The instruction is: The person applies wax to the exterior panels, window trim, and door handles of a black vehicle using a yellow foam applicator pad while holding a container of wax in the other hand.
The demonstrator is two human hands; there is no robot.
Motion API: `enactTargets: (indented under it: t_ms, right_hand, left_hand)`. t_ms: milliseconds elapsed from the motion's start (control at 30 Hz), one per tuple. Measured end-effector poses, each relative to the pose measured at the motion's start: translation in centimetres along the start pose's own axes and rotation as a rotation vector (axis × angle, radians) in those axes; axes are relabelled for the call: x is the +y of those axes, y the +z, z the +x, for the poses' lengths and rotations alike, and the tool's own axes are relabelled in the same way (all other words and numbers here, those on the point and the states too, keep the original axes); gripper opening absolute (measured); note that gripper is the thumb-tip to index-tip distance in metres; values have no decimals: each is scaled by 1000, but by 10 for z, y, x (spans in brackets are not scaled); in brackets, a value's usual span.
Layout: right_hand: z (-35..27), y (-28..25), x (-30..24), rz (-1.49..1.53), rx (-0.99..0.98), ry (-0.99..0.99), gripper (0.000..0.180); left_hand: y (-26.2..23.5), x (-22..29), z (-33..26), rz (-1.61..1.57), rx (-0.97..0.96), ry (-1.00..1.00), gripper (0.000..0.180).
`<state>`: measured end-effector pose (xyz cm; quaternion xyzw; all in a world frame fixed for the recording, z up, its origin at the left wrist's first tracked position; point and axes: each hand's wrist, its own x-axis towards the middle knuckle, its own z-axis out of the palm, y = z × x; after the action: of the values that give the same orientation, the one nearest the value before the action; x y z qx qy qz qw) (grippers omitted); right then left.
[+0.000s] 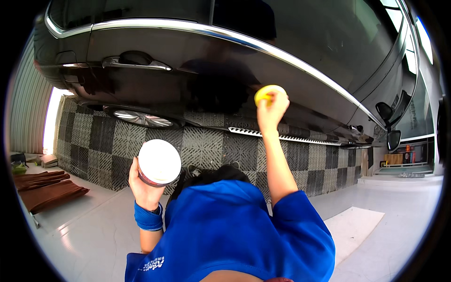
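Note:
My left hand (145, 191) is wrapped round a round tub (159, 162) with a dark reddish side. Its top is white; I cannot tell whether that is a lid or a pale paste inside. A blue band circles that wrist. My right arm reaches forward, and the right hand (274, 110) pinches a round yellow sponge pad (270, 90). The pad is at the glossy black door panel of a car (206, 84), below the chrome window trim (225, 32); whether it presses on the paint is hard to make out.
A chrome door handle (136, 62) juts out at the left, above a wheel (143, 118). Grey and black grid tiles (202, 141) cover the floor beside the car. Brown cloths (47, 188) hang at the left. A side mirror (393, 139) sticks out far right.

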<state>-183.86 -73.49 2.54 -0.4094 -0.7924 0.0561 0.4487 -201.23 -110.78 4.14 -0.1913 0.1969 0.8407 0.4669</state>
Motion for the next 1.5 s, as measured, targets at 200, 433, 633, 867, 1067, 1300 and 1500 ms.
enactTargets:
  t_ms: [200,433,633,867,1067,1300,1500]
  right_hand:
    - [13,36,-82,-128,49,40,35]
    - [-4,59,-75,117,226,155,33]
    - [-32,88,-113,-36,-74,-222,36]
    - [7,98,-175,-29,84,-75,35]
    - [8,103,-173,-4,19,-58,30]
    - [46,138,-262,67,-176,-382,31]
    - [54,132,-271,111,-106,-275,24]
  left_hand:
    - [-7,14,-2,-14,47,-5,59]
    - [-13,30,-19,42,-74,42,53]
    - [-13,41,-17,-3,-31,99,54]
    - [-25,66,-6,-51,76,174,59]
    - [15,94,7,-41,-30,204,55]
    - [30,150,38,70,-107,137,58]
    - [32,186,55,53,-111,88,57]
